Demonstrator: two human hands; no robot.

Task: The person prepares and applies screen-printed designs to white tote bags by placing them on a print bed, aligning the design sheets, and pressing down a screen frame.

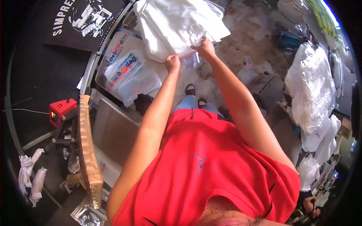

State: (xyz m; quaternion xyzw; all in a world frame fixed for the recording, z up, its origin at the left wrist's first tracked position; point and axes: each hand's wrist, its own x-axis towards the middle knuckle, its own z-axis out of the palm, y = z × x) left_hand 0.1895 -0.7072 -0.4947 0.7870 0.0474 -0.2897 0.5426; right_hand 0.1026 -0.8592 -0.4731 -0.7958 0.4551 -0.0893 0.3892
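Note:
A large white cloth [181, 26], folded in loose layers, spreads out ahead of me. My left hand [173, 63] is closed on its near edge, toward the left. Farther right and a little higher, my right hand [204, 48] pinches the same cloth near its right side, fingers bent around the fabric. Much of the near edge hangs between and beside my hands. Whether it is a garment cannot be made out from its folds.
To the left lie stacked printed plastic bags [128, 73]. A red device [62, 112] is mounted beside a tape-wrapped beam [86, 147]. Crumpled clear plastic [311, 86] hangs at right. Scraps litter the floor [241, 34]. A dark printed panel [75, 26] stands far left.

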